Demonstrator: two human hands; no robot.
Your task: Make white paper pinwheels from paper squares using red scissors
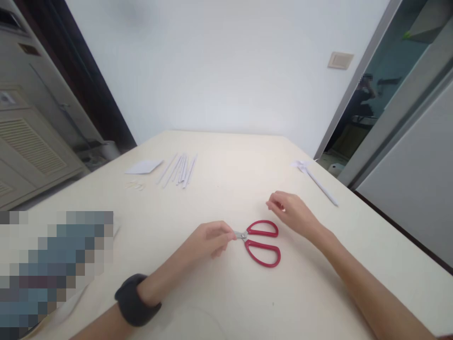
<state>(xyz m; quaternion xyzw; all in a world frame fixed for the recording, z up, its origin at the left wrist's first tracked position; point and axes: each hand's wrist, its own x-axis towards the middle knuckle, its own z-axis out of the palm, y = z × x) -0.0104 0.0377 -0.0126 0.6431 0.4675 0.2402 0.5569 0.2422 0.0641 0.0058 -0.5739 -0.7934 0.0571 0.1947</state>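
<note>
A pair of red-handled scissors [264, 244] is at the front middle of the table, its handles spread and pointing right. My left hand [214, 237], with a black band [136, 300] on the wrist, pinches the scissors by the blades; the blade tips are hidden behind the fingers. Above and to the right of the handles hovers my right hand [285, 205], apart from the scissors. Its fingers are curled with the thumb near the fingertips, and whether anything small is between them cannot be made out.
Several thin white paper rolls [183, 170] lie at the back left, beside a stack of white paper [143, 166] and some pale rubber bands [135, 185]. A white paper pinwheel on a stick [320, 185] rests at the right. A pixelated area [53, 274] covers the near left. The wall [226, 66] stands behind the table.
</note>
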